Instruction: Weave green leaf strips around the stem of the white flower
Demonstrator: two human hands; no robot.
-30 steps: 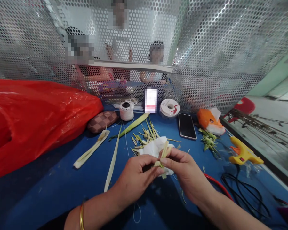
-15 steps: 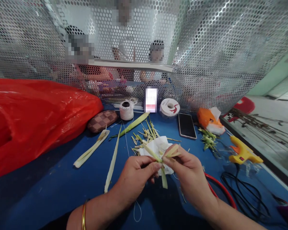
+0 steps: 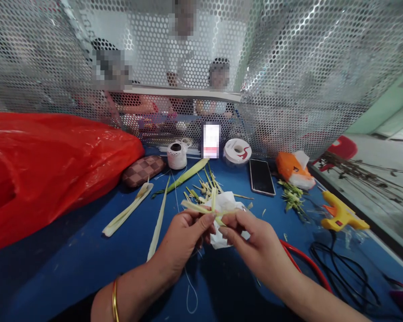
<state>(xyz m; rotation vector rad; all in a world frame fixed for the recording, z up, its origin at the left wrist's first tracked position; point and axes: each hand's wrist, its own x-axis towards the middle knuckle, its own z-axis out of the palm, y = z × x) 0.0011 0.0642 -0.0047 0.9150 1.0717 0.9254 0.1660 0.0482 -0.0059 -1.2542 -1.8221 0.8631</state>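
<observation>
Pale green leaf strips cross one another between my two hands, over a crumpled white tissue. My left hand pinches the strips where they cross, thumb on top. Close beside it, my right hand has thumb and forefinger closed on the right-hand end of a strip. Behind the tissue lie several cut leaf scraps. Left of my hands are a long narrow leaf strip, a folded pale leaf and a wider green leaf. A thin thread hangs below my left hand.
A red plastic bag fills the left side. At the back stand a checkered pouch, a string spool, a lit phone and a ribbon roll. To the right are a dark phone, tissue pack and yellow glue gun.
Both hands have shifted slightly, and the leaf strips have been turned between them. One strip now points up and another left; the end that hung down is no longer seen there.
</observation>
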